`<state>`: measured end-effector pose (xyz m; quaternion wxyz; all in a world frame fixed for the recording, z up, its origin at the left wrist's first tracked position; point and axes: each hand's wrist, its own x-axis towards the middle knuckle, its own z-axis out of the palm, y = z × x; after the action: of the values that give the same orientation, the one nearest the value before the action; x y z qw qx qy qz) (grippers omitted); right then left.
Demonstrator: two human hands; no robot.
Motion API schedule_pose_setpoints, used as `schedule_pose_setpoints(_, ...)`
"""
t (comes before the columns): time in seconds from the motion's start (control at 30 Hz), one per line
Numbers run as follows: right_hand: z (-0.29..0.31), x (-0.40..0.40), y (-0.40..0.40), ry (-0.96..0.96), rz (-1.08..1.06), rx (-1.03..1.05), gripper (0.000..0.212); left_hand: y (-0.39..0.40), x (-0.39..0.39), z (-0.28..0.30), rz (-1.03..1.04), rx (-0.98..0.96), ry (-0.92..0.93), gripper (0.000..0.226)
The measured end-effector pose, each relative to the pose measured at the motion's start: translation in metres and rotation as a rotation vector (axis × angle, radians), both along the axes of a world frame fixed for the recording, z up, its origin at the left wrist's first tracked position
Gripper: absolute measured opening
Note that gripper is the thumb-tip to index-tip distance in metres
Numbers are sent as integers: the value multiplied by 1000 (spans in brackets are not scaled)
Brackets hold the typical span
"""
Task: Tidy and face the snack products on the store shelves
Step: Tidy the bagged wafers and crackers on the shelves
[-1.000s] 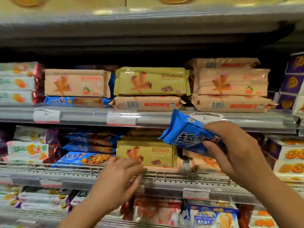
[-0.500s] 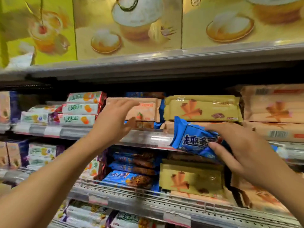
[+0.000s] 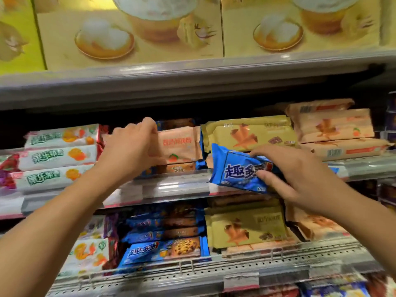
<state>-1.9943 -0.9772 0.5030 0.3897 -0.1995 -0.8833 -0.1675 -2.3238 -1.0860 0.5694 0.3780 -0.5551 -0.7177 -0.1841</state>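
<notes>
Blue cookie pack (image 3: pixel 237 168) tilts in the right hand (image 3: pixel 300 174), thumb and fingers pinching it; left hand (image 3: pixel 130 148) reaches forward, grip curled over a peach wafer pack (image 3: pixel 180 144).

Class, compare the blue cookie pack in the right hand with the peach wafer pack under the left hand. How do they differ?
The blue cookie pack is held tilted off the shelf in the right hand; the peach wafer pack sits level in its stack, the left hand gripping its top. Blue wrapper against peach. Both are long sealed snack packs.

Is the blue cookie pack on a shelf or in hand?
In hand: the right hand grips the blue cookie pack, tilted, in front of the shelf edge.
</notes>
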Motion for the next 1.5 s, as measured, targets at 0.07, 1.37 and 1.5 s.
schedule_pose_setpoints(0.07,9,1,-6,13,-1,14,43,-4,3,5,-13,14,87,67)
schedule_pose_setpoints(1.37,70,-233,0,-167,117,144,59,-85,-21,-114,-204,-395,-158,74)
schedule_pose_setpoints(1.5,36,-185,-18,36,331,96,34,-83,-21,-115,-203,-398,-134,75)
